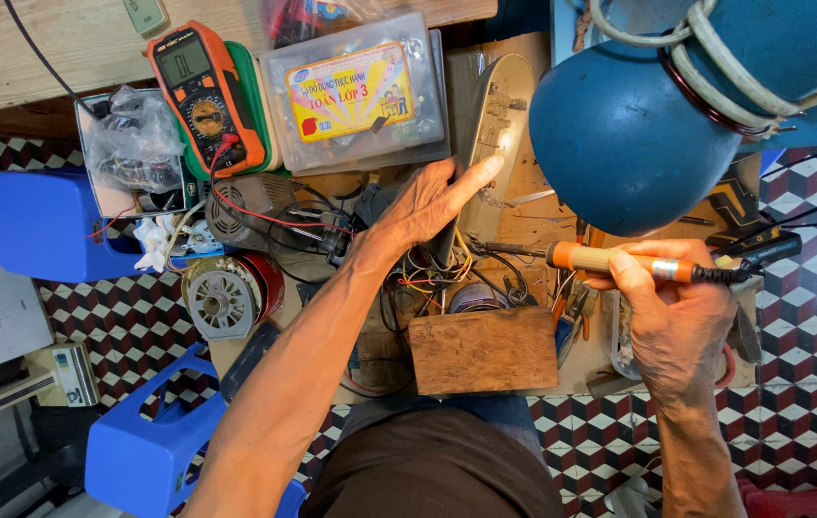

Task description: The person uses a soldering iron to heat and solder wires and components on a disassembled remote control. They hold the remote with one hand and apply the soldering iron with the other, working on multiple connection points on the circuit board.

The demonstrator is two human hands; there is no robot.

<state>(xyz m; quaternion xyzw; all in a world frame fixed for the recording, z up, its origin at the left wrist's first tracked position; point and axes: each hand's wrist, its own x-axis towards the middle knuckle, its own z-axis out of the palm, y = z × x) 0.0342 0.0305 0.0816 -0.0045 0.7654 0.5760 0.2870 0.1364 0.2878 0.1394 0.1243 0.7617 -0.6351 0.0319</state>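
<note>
My right hand [674,317] grips a soldering iron [610,260] with an orange handle, its tip pointing left toward the cluttered work surface. My left hand [427,203] reaches forward, fingers stretched out and resting on a long pale circuit board or metal part [501,105] standing on edge. Below the left hand lie tangled coloured wires [427,278] and a wooden block [483,350]. A dark coil of solder wire or spool [473,298] sits just above the block.
An orange multimeter [205,96] with a red lead, a clear plastic box with a colourful label [355,91], a bag of parts [135,139], a red-wound motor [228,293], blue plastic stools [44,223], and a big blue lamp shade [629,144] surround the spot. Checkered floor tiles lie below.
</note>
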